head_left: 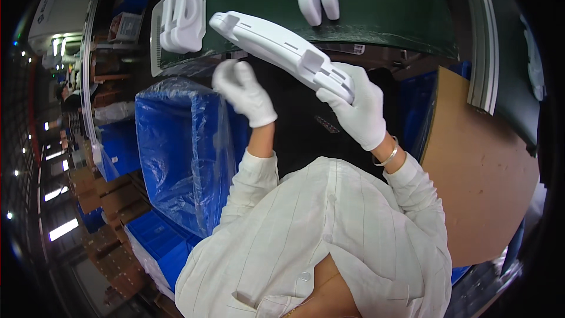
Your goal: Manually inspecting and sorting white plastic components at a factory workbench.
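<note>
In my white-gloved right hand (360,109) is one end of a long, curved white plastic part (271,44). My fingers and thumb close round that end, and the part slants up to the left over the near edge of the green table. My left hand (242,91), also gloved in white, hangs below the part's far end, apart from it. Its fingers are loosely bent and a little blurred, with nothing in them. Beyond it, a stack of similar white plastic parts (183,16) stands at the table's left end. Two more slim white parts (309,0) lie side by side farther back.
A blue bin (168,141) lined with clear plastic stands below my left hand. The green table (388,6) spans the far side. At the right are a large cardboard sheet (479,176) and a metal rail (484,41). Brown cartons (118,200) are piled at the left.
</note>
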Motion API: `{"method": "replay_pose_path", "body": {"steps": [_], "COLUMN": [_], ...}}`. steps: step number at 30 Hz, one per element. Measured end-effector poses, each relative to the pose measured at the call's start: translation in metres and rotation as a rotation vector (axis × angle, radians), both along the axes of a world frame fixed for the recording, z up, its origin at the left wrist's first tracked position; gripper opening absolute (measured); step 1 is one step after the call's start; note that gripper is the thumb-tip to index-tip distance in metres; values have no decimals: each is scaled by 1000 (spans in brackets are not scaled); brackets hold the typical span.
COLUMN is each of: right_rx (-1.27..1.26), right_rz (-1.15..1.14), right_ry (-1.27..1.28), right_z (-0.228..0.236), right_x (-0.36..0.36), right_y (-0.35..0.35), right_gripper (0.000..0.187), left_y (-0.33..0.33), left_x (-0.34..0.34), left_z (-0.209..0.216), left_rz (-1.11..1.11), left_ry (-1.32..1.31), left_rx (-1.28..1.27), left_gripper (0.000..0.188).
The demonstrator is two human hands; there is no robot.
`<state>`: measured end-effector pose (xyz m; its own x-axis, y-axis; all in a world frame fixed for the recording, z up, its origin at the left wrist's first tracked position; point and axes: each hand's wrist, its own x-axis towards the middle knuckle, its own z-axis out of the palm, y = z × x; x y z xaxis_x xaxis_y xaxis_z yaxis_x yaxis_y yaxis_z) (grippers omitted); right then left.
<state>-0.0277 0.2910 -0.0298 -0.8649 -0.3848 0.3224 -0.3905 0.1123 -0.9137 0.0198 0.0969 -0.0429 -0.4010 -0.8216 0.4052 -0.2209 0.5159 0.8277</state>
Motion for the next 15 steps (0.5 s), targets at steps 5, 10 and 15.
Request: {"method": "replay_pose_path", "body": {"steps": [5,10,15], "right_rx": [44,32,-441], "right_rz": [162,225,142], "right_ry": [188,200,-534], "right_z": [4,-5,28], "right_x": [-5,5,-25], "right_y": [-6,-17,-12], "right_gripper": [50,49,8], "left_y": [-37,-42,-47], "left_x": [-12,-14,0], "left_z": [58,49,24], "left_rz": [-643,-806,-651], "left_ry": [8,-104,-184], "left_rx": [-861,-839,-715], "left_gripper": [41,31,47]}}
